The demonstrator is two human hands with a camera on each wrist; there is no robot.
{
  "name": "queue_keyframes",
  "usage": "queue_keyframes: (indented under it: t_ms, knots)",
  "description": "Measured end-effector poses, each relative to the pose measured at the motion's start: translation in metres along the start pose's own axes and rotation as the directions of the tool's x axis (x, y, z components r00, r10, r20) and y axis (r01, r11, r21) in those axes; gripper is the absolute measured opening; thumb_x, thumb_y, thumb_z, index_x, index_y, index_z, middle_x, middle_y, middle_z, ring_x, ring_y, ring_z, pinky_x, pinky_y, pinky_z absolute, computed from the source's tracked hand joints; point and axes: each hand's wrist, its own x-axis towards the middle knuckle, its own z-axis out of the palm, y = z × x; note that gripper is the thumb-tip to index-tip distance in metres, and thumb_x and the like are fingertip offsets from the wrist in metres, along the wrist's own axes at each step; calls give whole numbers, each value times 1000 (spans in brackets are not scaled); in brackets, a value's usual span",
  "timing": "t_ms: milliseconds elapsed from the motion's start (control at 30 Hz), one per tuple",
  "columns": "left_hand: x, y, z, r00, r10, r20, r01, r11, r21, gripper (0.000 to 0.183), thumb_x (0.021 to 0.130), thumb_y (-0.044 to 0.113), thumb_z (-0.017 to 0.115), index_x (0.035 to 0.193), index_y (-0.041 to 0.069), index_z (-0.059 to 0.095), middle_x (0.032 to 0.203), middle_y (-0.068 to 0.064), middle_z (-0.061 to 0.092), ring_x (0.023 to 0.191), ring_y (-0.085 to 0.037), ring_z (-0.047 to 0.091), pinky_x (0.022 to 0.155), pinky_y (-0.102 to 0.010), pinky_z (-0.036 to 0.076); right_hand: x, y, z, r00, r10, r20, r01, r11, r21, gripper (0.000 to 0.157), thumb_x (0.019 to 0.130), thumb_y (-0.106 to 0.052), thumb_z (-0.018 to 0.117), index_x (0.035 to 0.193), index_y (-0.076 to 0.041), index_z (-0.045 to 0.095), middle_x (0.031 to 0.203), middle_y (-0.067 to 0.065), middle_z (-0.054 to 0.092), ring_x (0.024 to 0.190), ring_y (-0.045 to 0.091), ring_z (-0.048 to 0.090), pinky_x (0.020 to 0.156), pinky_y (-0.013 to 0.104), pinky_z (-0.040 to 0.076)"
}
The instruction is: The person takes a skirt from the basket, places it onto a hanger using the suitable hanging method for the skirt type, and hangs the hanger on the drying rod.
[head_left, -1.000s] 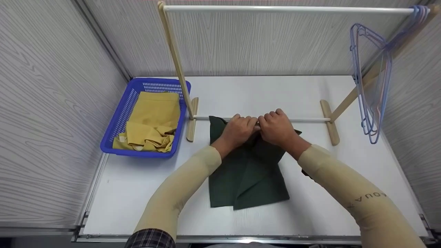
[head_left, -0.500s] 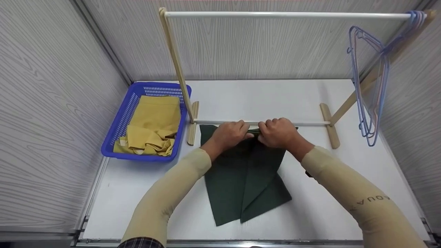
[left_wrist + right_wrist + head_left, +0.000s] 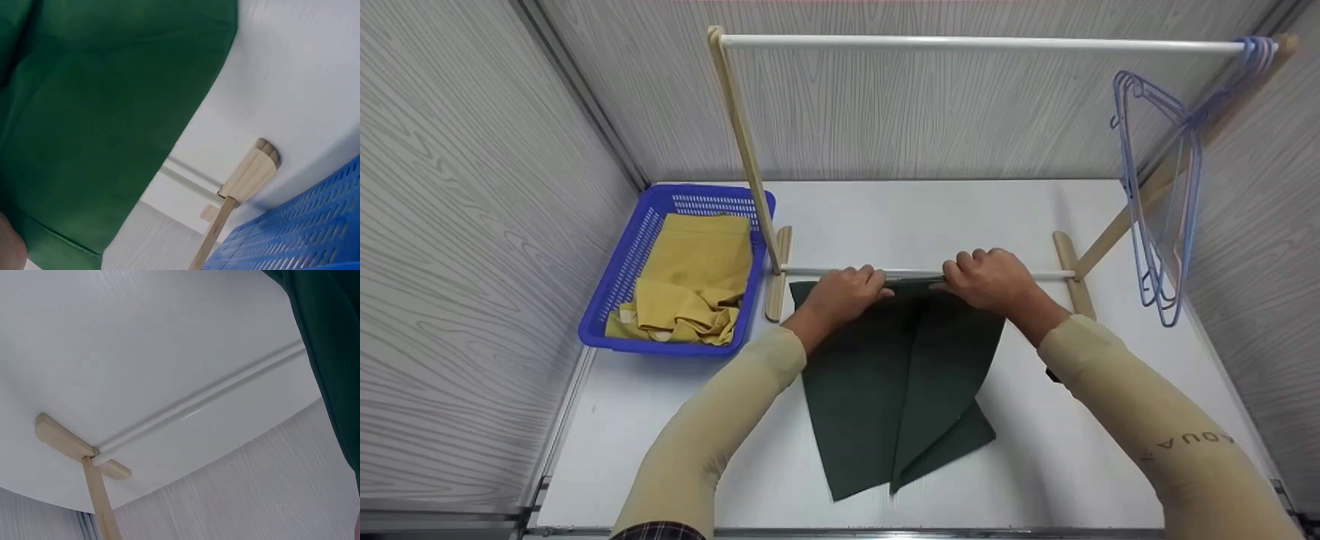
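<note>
A pair of dark green shorts (image 3: 859,397) hangs from both hands in the head view, waistband up and legs reaching down toward me. My left hand (image 3: 844,292) grips the waistband left of its middle, thumb on the near side. Farther right, my right hand (image 3: 988,281) pinches the same band. Between the hands the band is stretched nearly straight. One leg panel folds over the other at the lower right. The left wrist view shows the green cloth (image 3: 112,124) close up, with a stitched band near a bit of the hand. Only an edge of the shorts (image 3: 332,354) enters the right wrist view.
Behind the hands stands a rack with a white top rail (image 3: 960,43) and wooden side posts (image 3: 742,142). Several lilac hangers (image 3: 1155,202) hang at its right end. A blue basket (image 3: 611,281) holding yellow clothing (image 3: 701,251) sits at left on the white table (image 3: 1072,465).
The hands have moved apart along the waistband, left hand to the left and right hand to the right. The bunched cloth has spread flatter, and the legs hang lower toward me.
</note>
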Motion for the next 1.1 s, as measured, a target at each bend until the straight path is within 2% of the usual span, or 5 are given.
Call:
queue_keyframes:
  t_ms: [133,400,600,867,1100]
  knots:
    - [-7,-6,-1,999,-24,22,24,1000,18,37,105,37,48,90,5,59,68,-7,62,51,-19,60,47,-33,50,-6,6,0,999,-21,-39,21,1000,-10,50,107,-42,40,75,-5,51,56,8,43,41,19,42,36,33,33]
    - [-29,-21,-4,986,-81,147,73,996,54,36,108,31,42,92,6,62,71,-8,64,56,-18,59,52,-30,52,-21,17,0,976,-54,-212,47,998,-41,46,102,-39,49,70,-5,48,53,5,32,38,16,30,37,27,17]
    - [-33,-24,-5,989,-53,140,45,997,62,37,108,31,40,91,6,61,72,-8,64,58,-19,58,56,-31,53,-30,19,7,990,-7,-144,6,1000,-11,47,105,-40,44,76,-4,51,56,9,43,39,20,39,35,32,27]
    - [-31,-27,-8,989,-34,147,33,999,9,34,108,31,41,94,6,60,72,-8,63,53,-18,58,52,-29,53,-41,26,11,986,11,-169,-13,1000,-8,47,106,-41,41,77,-5,51,57,8,42,38,20,38,37,29,19]
    - [-33,-33,-8,983,-55,173,61,998,-25,32,108,30,43,98,7,62,74,-7,65,56,-18,60,58,-29,56,-45,26,8,989,29,-145,-22,998,53,47,106,-41,40,78,-5,53,58,8,44,40,20,41,37,29,24]
